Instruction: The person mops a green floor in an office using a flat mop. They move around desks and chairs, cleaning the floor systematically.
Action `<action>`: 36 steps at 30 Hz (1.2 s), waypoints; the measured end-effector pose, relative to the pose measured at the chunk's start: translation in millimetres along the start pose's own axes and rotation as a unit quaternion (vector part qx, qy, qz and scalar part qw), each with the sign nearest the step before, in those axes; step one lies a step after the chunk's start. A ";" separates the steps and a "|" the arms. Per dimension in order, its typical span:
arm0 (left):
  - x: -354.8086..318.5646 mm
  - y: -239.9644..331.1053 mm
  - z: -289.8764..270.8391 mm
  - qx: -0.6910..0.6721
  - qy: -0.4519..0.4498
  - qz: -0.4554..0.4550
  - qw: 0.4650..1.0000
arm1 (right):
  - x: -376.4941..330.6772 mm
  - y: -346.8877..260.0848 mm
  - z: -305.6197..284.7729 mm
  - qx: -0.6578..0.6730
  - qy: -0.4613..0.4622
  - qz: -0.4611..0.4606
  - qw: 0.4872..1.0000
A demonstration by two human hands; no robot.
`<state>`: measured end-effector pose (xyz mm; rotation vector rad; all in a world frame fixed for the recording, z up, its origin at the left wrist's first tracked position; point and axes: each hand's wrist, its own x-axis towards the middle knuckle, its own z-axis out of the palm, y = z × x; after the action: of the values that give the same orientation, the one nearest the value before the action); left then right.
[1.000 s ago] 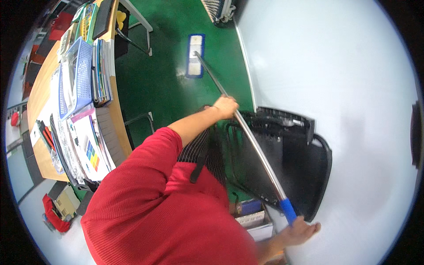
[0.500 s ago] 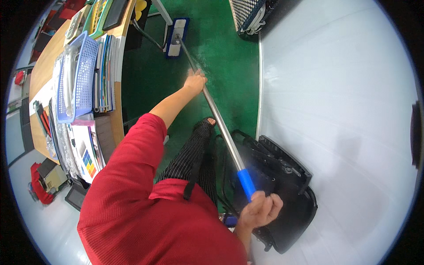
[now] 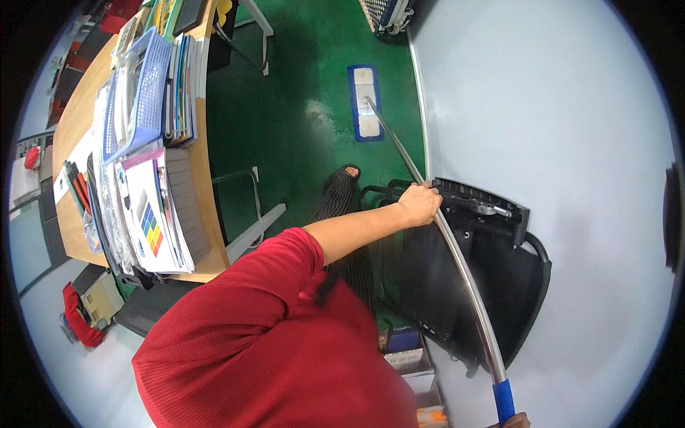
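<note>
Fingers of the right hand are closed round the end of the blue grip of 1 flat mop; the lower edge of the frame cuts off most of that hand. Left hand, right of centre, has its fingers wrapped round the metal pole. Behind the pole, at lower right, stands a black item, kind unclear, beside the white wall. At left, the tabletop carries 1 blue basket. Mop head, blue-edged, lies flat on the green floor, upper centre.
</note>
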<state>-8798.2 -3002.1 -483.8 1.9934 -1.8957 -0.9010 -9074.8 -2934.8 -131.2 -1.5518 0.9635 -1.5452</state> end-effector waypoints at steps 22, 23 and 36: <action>-178.1 -234.1 93.2 0.108 0.020 -0.369 0.923 | -149.7 195.0 33.7 -0.070 -0.534 0.489 0.686; -186.2 -246.4 94.9 0.082 -0.013 -0.371 0.925 | -174.7 200.0 36.5 -0.045 -0.531 0.593 0.604; -236.8 -337.4 140.6 0.118 0.034 -0.254 0.959 | -323.8 226.4 89.9 -0.091 -0.507 0.633 0.577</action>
<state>-8597.6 -2698.8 -723.5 2.6900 -1.5335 -0.7229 -8986.6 -2748.9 -480.3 -0.9906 1.0316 0.4963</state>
